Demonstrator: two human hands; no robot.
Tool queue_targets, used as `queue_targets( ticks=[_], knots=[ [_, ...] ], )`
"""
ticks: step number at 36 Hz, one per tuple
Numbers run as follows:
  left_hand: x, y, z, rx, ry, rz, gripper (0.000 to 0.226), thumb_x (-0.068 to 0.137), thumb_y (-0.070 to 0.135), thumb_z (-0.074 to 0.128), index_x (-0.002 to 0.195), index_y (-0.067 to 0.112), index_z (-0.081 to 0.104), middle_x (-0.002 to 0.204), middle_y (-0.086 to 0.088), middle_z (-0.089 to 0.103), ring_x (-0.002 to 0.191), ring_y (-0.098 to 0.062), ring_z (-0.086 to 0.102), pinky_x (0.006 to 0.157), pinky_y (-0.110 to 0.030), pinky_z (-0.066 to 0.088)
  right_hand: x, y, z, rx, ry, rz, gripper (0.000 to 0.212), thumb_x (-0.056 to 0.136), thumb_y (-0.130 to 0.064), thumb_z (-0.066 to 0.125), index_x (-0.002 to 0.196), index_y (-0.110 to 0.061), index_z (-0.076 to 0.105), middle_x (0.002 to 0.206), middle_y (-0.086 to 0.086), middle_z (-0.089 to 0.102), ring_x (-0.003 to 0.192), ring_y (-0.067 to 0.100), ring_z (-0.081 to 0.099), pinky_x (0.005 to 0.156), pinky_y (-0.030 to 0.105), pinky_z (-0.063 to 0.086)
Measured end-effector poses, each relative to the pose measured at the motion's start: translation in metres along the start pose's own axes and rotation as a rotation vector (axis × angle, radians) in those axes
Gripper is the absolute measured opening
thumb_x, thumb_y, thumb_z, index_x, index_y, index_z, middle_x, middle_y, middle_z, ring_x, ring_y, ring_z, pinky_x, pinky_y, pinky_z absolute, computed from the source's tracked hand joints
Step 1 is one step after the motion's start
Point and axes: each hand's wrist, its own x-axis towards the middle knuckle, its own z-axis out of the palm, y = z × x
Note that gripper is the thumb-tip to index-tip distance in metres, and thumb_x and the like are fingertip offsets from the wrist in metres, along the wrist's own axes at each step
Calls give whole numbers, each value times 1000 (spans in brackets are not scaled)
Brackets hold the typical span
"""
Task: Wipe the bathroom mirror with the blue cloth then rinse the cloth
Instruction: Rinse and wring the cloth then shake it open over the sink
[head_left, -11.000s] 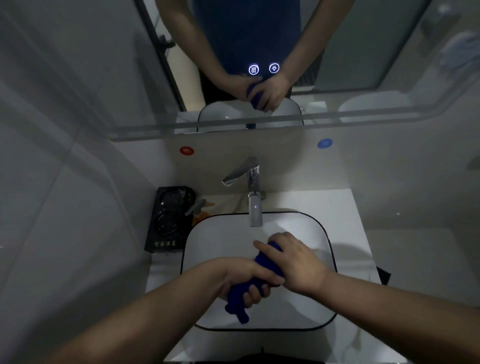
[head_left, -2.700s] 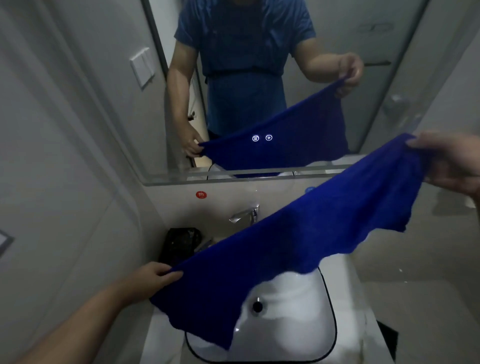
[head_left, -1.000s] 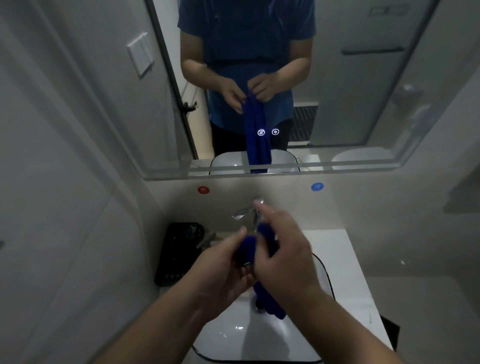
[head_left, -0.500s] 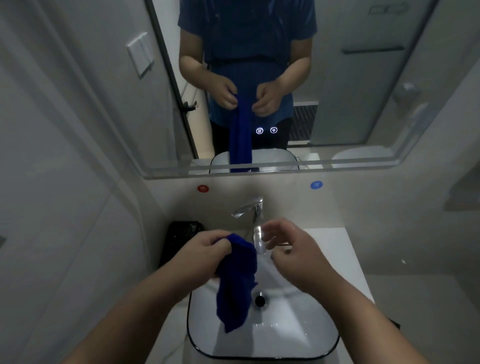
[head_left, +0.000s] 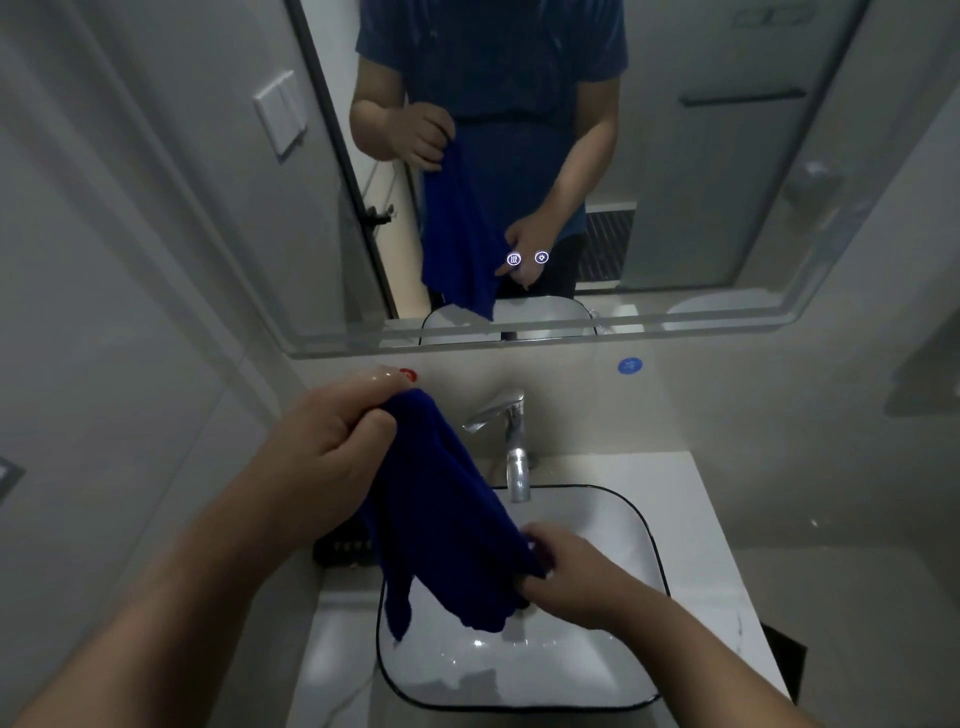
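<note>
Above the sink (head_left: 519, 670), left hand (head_left: 322, 457) and right hand (head_left: 576, 577) each pinch the blue cloth (head_left: 447, 519) in their grip.

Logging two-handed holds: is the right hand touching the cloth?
Touching. The head view shows the right hand pinching a lower corner of the cloth above the sink.

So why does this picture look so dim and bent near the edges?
Head view: the light is low, so colours look muted and grey apart from the blue cloth; the wide-angle lens bows the lower edge of the mirror; small glints sit on the faucet and the sink; nothing looks badly blurred.
</note>
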Motion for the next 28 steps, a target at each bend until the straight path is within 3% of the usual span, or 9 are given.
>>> queue_targets(
  ticks=[2, 5, 10, 15, 19, 21, 23, 25, 28],
  knots=[
    [1, -5, -2, 26, 64, 8, 34, 95, 14, 39, 92, 32, 68, 83, 6, 67, 76, -19, 63, 66, -35, 47, 1, 7, -4, 45, -107, 37, 41, 82, -42, 79, 121, -36, 72, 110, -10, 80, 101, 9, 77, 98, 41, 63],
    [4, -14, -6, 80, 152, -7, 32, 94, 16, 39, 93, 31, 68, 83, 9, 67, 75, -15, 62, 65, -33, 46, -5, 8, -16, 74, -213, 54, 42, 82, -44, 82, 122, -37, 74, 114, -12, 80, 104, 8, 76, 96, 34, 62],
    [10, -41, -19, 55, 262, -69, 33, 94, 16, 41, 99, 30, 71, 88, 9, 70, 83, -16, 66, 72, -36, 54, -16, 6, -41, 272, -145, 40, 39, 86, -33, 79, 121, -17, 79, 95, 3, 75, 79, 11, 63, 72, 28, 48],
    [14, -66, -36, 60, 363, -219, 36, 104, 2, 54, 107, 30, 77, 97, 10, 79, 95, -15, 73, 81, -36, 58, -28, -3, -68, 329, -51, 10, 22, 92, -26, 79, 110, -14, 84, 78, -6, 70, 66, 7, 55, 65, 21, 44],
    [8, -95, -52, -303, 152, -383, 11, 95, 16, 81, 106, 11, 82, 106, -22, 81, 89, -24, 75, 75, -29, 62, -41, -12, -98, 21, 174, -51, 19, 97, -25, 77, 89, -39, 85, 86, -13, 81, 81, 5, 73, 77, 25, 52],
    [0, -111, -58, -446, 5, -478, 62, 61, 48, 102, 107, 10, 84, 108, -24, 81, 84, -21, 78, 72, -26, 65, -47, -14, -113, -43, 275, -72, 17, 95, -27, 80, 86, -41, 84, 90, -9, 81, 88, 11, 74, 86, 33, 55],
    [-6, -123, -57, -523, -47, -527, 90, 37, 61, 106, 109, 11, 84, 111, -21, 81, 87, -20, 80, 73, -26, 65, -53, -14, -125, 75, 299, -143, 14, 96, -20, 79, 85, -28, 82, 92, -3, 80, 88, 14, 74, 91, 36, 55],
    [-10, -134, -50, -634, -16, -574, 90, 35, 57, 108, 109, 12, 84, 114, -20, 80, 87, -22, 80, 73, -28, 64, -57, -16, -134, 289, 279, -241, 10, 99, -13, 75, 89, -13, 75, 95, 8, 79, 93, 19, 73, 96, 40, 52],
    [-8, -139, -31, -793, 110, -660, 71, 64, 41, 100, 121, 6, 77, 115, -22, 78, 90, -26, 79, 72, -30, 66, -57, -23, -132, 721, 213, -359, 20, 93, -19, 76, 97, -4, 62, 96, 20, 67, 92, 29, 63, 91, 40, 51]
  ],
)
